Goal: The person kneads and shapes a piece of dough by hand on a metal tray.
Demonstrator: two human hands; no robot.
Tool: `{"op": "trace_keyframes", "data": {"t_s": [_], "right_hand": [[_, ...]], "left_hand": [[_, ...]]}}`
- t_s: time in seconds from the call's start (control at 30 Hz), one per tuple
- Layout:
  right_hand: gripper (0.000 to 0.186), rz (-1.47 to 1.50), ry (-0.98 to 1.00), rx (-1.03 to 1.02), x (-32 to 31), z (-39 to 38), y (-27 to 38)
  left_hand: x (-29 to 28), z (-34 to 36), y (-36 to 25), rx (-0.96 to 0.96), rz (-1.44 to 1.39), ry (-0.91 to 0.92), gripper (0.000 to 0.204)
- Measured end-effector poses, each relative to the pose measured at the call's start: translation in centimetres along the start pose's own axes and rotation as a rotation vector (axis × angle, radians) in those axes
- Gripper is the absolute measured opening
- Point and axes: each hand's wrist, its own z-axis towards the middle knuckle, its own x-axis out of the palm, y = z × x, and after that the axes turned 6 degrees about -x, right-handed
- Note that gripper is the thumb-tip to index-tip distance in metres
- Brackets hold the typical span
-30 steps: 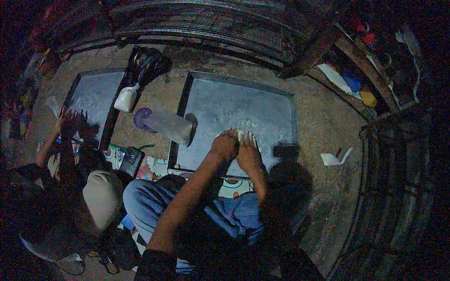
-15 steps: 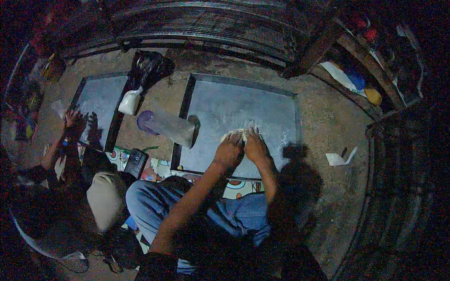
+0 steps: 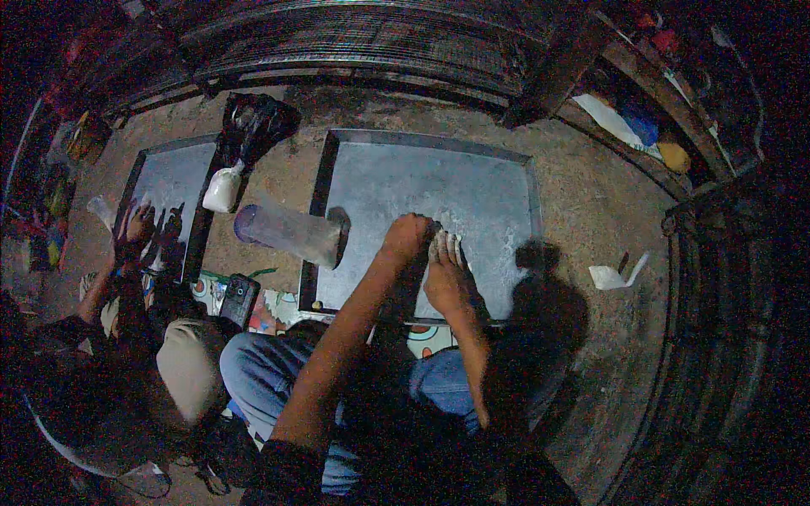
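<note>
Well left of the fingers [image 3: 447,250] and farther ahead, we see a black plastic bag [image 3: 257,126]. Left and nearer the body, we find a dark handheld device [image 3: 240,301] over a patterned sheet [image 3: 279,307]; farther left, we note a co-worker's beige-clad knee [image 3: 186,371]. Well right of the fingers, we locate a white object [image 3: 605,277] on the brown floor [image 3: 591,202]. Far ahead, we observe a slatted structure [image 3: 371,42]; ahead and right, a blue item [image 3: 641,128] near a yellow item [image 3: 674,158].

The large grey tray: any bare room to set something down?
The tray looks open between its back rim and the left hand and right hand, though smudged; so does the floor between the tray's right rim and the white object. Crowded: around the hands; left rim, by the translucent container.
</note>
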Motion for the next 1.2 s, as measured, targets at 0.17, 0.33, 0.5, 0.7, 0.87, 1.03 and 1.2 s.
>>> {"op": "trace_keyframes", "data": {"t_s": [0.17,0.33,0.5,0.7,0.87,1.03,1.2], "right_hand": [[0.061,0.034,0.054,0.008,-0.4,2.3,-0.2],[0.057,0.018,0.069,0.028,1.0,4.0,-2.6],[0.054,0.073,0.002,-0.011,1.4,5.0,-4.0],[0.057,0.528,-0.307,0.147,-0.5,3.6,-5.4],[0.058,0.274,-0.088,0.139,-1.4,2.3,-2.1],[0.062,0.09,-0.156,0.021,1.5,1.9,-0.5],[0.058,0.034,-0.135,0.002,1.3,2.5,-1.9]], "left_hand": [[0.4,2.6,4.7,0.044,-0.203,0.039,0.014],[0.8,1.2,2.2,0.107,0.055,-0.285,0.032],[-2.9,-3.1,-1.8,0.083,0.109,-0.054,0.048],[1.2,-3.4,-1.7,0.074,0.264,-0.162,0.06],[1.7,0.2,-0.3,0.095,0.361,-0.079,0.055],[1.4,1.7,1.4,0.123,0.309,0.005,0.053],[1.1,0.4,1.9,0.254,0.247,-0.073,0.056]]}}
